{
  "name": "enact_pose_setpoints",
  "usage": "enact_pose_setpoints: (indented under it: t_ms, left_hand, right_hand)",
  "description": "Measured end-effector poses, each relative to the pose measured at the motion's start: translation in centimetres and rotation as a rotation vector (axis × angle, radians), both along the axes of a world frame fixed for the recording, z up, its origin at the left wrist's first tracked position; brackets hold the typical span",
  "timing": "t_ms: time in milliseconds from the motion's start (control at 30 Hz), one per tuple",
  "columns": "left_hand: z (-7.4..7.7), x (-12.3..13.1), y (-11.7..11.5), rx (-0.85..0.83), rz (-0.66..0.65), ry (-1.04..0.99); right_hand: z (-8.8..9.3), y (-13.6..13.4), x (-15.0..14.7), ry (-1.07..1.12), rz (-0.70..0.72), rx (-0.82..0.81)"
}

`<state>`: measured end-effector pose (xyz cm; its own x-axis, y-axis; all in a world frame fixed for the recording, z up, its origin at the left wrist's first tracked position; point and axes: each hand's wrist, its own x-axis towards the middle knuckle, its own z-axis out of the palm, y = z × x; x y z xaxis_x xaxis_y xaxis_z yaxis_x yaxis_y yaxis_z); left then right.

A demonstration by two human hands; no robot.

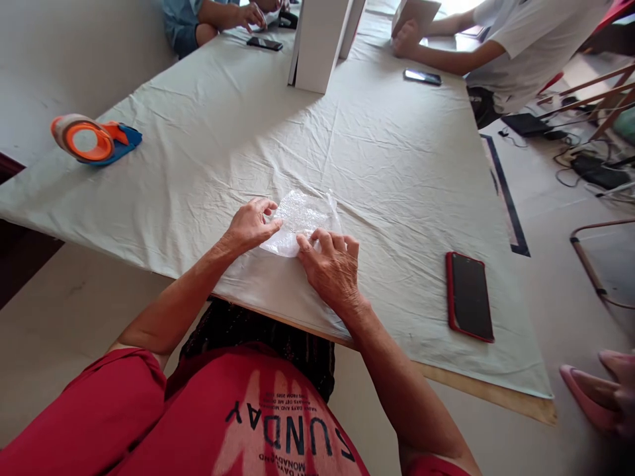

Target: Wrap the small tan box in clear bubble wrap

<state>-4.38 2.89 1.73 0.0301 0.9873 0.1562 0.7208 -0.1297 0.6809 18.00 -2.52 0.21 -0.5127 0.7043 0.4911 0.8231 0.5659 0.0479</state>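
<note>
Table (397, 165): covered with a pale, creased cloth, which takes up most of the view. A white box (317, 43) stands upright at the far end. Two other people sit there, one at each far corner; a co-worker's hand (405, 38) holds a flat card-like piece, and another co-worker's hand (251, 14) rests by a dark phone (264, 43). A second dark phone (422, 77) lies near the first co-worker's forearm.

Red phone (469, 295): flat, screen up, near the table's near edge, well apart from the hands on their right side.

Tape gun (94, 139): orange and blue, on its side at the table's left edge, untouched, well apart from the work.

Bubble wrap (300, 221): a small clear sheet, lying flat on the cloth just in front of the person, partly folded or doubled. Whether anything is inside cannot be told.

Left hand (251, 225): fingers curled in a narrow pinch on the wrap's left edge.

Right hand (331, 264): palm down, fingertips (310, 243) pressing the wrap's near edge to the cloth.

Progress, as judged: the sheet is laid out and under both hands, the fold loose; no tape on it.
</note>
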Motion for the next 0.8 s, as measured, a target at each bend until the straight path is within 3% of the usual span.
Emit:
enact_pose_setpoints:
  t_ms: [233, 433, 600, 800]
  left_hand:
    - [1.4, -0.4, -1.3, -0.258, 0.059, 0.058]
    - [1.2, 1.2, -2.2, -0.333, 0.079, -0.282]
    - [1.9, 3.6, -2.2, -0.341, 0.159, -0.607]
    - [2.9, 6.3, -2.5, -0.338, 0.116, -0.677]
  right_hand:
    - [0.0, 0.1, -0.1, 0.005, 0.002, 0.017]
    - [0.0, 0.3, -0.2, 0.014, 0.005, 0.024]
    - [0.1, 0.2, -0.3, 0.019, 0.01, 0.019]
    - [0.4, 0.1, -0.4, 0.137, 0.01, -0.114]
